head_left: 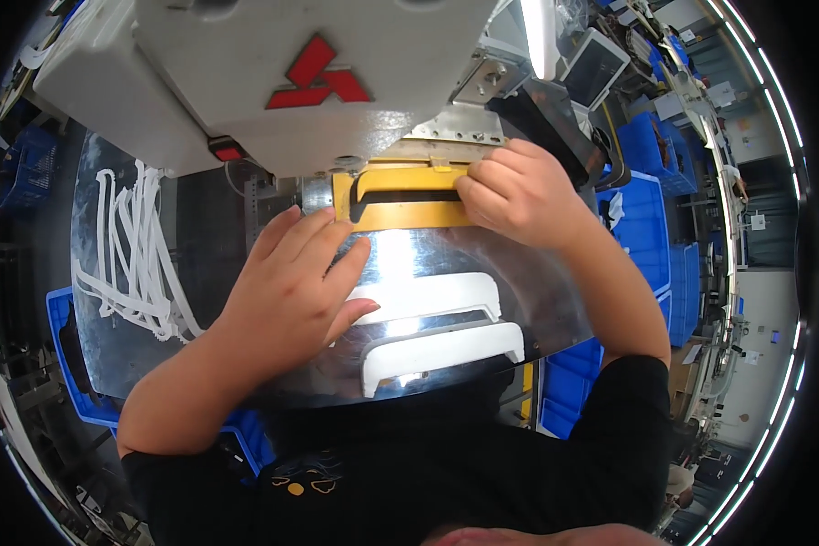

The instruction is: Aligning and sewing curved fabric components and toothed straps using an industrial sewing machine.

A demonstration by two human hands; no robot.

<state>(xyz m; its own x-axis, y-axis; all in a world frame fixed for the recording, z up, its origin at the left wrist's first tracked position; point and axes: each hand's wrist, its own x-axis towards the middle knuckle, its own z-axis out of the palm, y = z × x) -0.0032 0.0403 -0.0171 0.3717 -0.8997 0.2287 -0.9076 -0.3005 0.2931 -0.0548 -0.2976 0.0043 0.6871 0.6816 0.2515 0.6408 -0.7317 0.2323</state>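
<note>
Yellow plate [400, 217] flat on the metal desk [541, 300], at the front of the white machine [246, 82], right end hidden behind the right hand [519, 196]. Fingers curled in and gripping there, thumb hard to make out. Left hand [296, 282] open, fingers spread, tips at the plate's left end; cannot tell how firmly pressed. Dark slot [405, 195] running lengthwise in the plate, its right end lost behind the right hand. Top of the machine cut off by the upper border. Left end of the farther white piece [437, 293] covered by the left thumb.

Counted: two hands, one plate, one slot, two white pieces, the nearer white piece [446, 353] in full view. White strips [136, 246] heaped at the desk's left, too tangled for a sure count; likewise blue bins [642, 214] past the right side, overlapping one another.

Nearer piece just inside the desk's near edge, with a narrow gap to the farther one. Bare, shiny metal between plate and pieces, and more to their right. Tight room on the plate's far side, close to the machine.
</note>
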